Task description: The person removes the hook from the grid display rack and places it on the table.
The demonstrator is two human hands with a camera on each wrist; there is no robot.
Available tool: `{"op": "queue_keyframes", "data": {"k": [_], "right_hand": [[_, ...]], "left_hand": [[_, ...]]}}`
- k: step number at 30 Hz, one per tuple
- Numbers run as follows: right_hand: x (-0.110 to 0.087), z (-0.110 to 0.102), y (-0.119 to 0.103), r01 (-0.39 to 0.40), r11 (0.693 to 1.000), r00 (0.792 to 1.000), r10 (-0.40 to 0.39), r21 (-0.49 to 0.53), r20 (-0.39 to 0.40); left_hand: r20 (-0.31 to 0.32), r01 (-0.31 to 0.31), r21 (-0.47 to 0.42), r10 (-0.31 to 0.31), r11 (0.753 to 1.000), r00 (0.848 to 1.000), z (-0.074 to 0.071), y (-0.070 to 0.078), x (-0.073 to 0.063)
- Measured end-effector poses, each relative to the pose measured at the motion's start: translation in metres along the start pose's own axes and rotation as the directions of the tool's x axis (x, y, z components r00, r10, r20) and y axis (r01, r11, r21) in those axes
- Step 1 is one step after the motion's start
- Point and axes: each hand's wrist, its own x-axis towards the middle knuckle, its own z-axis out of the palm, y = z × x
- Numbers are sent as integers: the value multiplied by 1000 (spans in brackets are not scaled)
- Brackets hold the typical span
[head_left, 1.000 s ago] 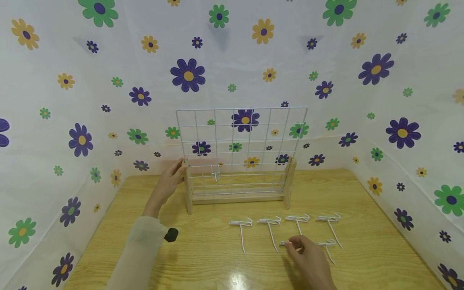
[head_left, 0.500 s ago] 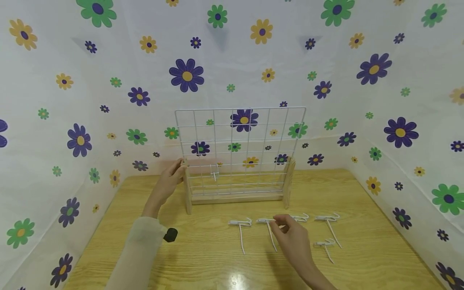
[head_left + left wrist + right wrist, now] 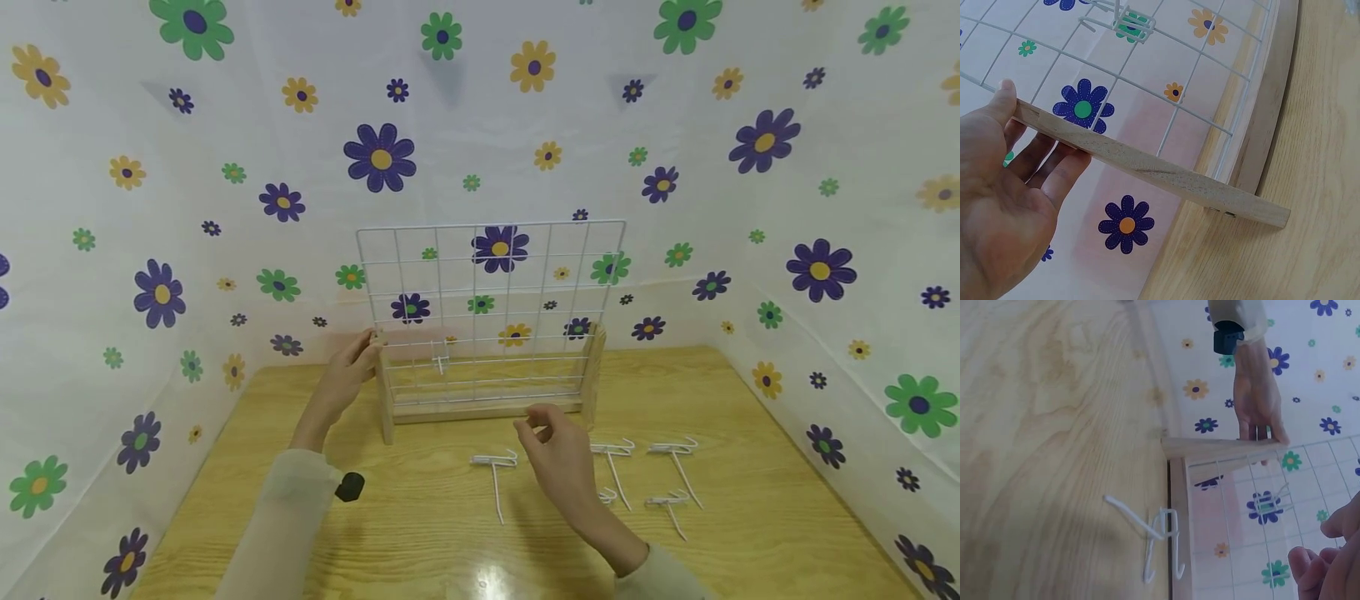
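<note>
A white wire grid rack stands upright in a wooden stand, and one small hook hangs low on its left side. My left hand holds the stand's left post, thumb on one side and fingers on the other. My right hand hovers just in front of the stand's base, fingers loosely bent. In the right wrist view nothing shows between thumb and fingertips. Left of it on the table lies a white wire hook; the second hook's place in that row is hidden behind the hand.
Right of my right hand lie more long hooks and a short hook. Behind the wrist another short hook partly shows. Flowered cloth walls the wooden table at back and sides.
My right hand has left the short hook at the front, moving left and away from me toward the rack's base; that hook stays behind. The left hand stays on the post.
</note>
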Motion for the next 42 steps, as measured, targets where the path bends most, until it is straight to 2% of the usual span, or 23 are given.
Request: {"op": "queue_keyframes", "data": {"k": [7, 16, 24, 33, 42], "right_hand": [[16, 27, -15, 95, 995, 995, -95, 14, -28], [32, 51, -31, 109, 993, 994, -109, 36, -7], [42, 69, -34, 184, 982, 983, -184, 44, 4], [53, 92, -34, 169, 986, 986, -168, -11, 18], [62, 105, -36, 140, 989, 990, -139, -50, 26]], "left_hand": [[-4, -1, -2, 1, 1000, 1000, 0, -1, 0], [8, -2, -3, 2, 1000, 1000, -1, -2, 0], [5, -15, -4, 15, 1000, 1000, -2, -3, 1], [-12, 0, 16, 1, 1000, 1000, -4, -1, 1], [-16, 13, 9, -13, 1000, 1000, 0, -1, 1]]}}
